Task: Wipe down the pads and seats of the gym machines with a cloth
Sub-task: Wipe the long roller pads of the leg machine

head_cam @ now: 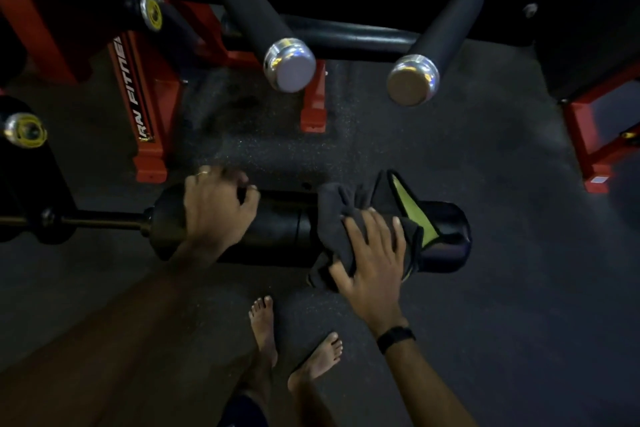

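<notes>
Currently the right hand presses the cloth onto the roller pad, fingers straight and spread, nothing curled round the fabric. The left hand grips the pad's near-axle end, fingers curled over the top. The pad sits low, on a horizontal bar coming in from the left.

Risks, judged from this:
- Cloth is bunched and held only by flat-palm pressure. A fast stroke could let it slide off the rounded surface onto the floor.
- Pad probably spins on its axle. If the left hand loosens, it may rotate under the wipe and the cloth cleans nothing.
- Two padded handles with chrome end caps jut out above; the head could catch one when leaning in.
- Bare feet stand just beside the pad, so toes are exposed if the lever arm swings.

Hard to make out:
- Underside and far side of the pad are hidden; wiped or not, cannot tell.
- Lighting is dim and the cloth's folds blur together; its yellow-green panel could be trim or a second item.
- Frame lettering is cut off.
</notes>
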`<state>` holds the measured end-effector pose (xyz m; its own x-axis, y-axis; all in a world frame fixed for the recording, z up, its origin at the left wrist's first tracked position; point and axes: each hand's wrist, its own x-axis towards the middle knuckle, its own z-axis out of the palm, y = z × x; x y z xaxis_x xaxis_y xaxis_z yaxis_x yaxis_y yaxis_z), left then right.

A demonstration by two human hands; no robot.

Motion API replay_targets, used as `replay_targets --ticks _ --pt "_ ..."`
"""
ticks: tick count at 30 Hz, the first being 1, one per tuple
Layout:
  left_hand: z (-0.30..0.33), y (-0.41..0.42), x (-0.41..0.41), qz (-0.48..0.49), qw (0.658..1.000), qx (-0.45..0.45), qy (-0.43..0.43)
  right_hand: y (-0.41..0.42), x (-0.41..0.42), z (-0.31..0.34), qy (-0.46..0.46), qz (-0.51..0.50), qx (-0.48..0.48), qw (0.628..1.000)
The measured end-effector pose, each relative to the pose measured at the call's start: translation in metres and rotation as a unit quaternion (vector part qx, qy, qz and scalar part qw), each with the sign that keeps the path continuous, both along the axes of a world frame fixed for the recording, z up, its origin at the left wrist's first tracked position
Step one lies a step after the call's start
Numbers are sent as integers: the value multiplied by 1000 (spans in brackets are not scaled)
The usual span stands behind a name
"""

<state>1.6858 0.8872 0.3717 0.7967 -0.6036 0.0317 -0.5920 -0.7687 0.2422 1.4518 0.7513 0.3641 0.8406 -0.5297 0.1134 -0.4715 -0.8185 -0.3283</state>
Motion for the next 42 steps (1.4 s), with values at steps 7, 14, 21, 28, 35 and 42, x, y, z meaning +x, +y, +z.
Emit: replay_targets --ticks 7,14,21,28,35,42 --pt "-12 7 -11 -46 995 89 -24 -53 -51 -1 -10 -107 -34 994" --pt "-15 8 -20 -12 998 46 -37 -126 6 28 115 -275 65 952" --pt "-24 21 -31 -1 999 -8 -51 -38 97 28 172 -116 54 977" --pt "-32 28 -40 -1 992 -47 -115 -26 7 15 48 44 -1 998" --pt "-39 28 -42 -2 989 -53 -139 -107 -1 22 103 -184 19 977" --pt "-34 25 -41 7 993 -30 -117 -89 96 31 269 -139 132 944"
